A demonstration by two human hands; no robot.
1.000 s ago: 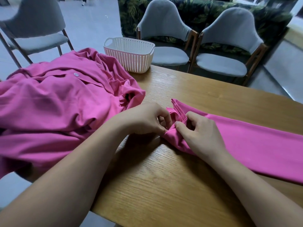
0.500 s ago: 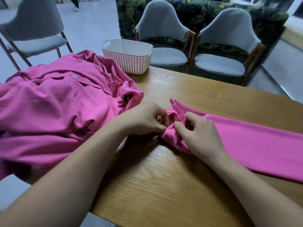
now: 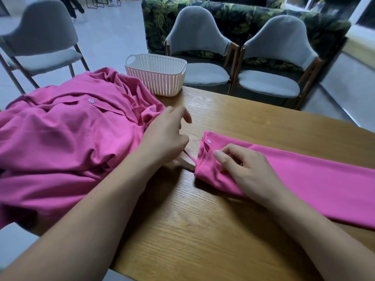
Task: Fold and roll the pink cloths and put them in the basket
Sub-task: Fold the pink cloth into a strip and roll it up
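Observation:
A long folded pink cloth [image 3: 304,179] lies on the wooden table [image 3: 203,230], running from the middle to the right edge, with a white button at its near end. My right hand [image 3: 245,171] rests on that end, fingers curled into the fabric and thumb laid over it. My left hand [image 3: 166,138] is just left of the cloth; it pinches a thin pink strap [image 3: 190,158] that stretches from the cloth's end, while its other fingers are spread. A white slotted basket [image 3: 156,78] stands at the table's far edge, with nothing visible inside.
A big crumpled heap of pink cloths [image 3: 67,142] covers the table's left part and hangs over its edge. Grey chairs stand behind the table [image 3: 272,63], [image 3: 198,57] and at the far left [image 3: 40,41]. Bare wood shows in front of my arms.
My left hand has let go of the cloth's end and moved left, drawing a thin strap out. The bunched end has flattened, a button now shows, and my right hand stays on it.

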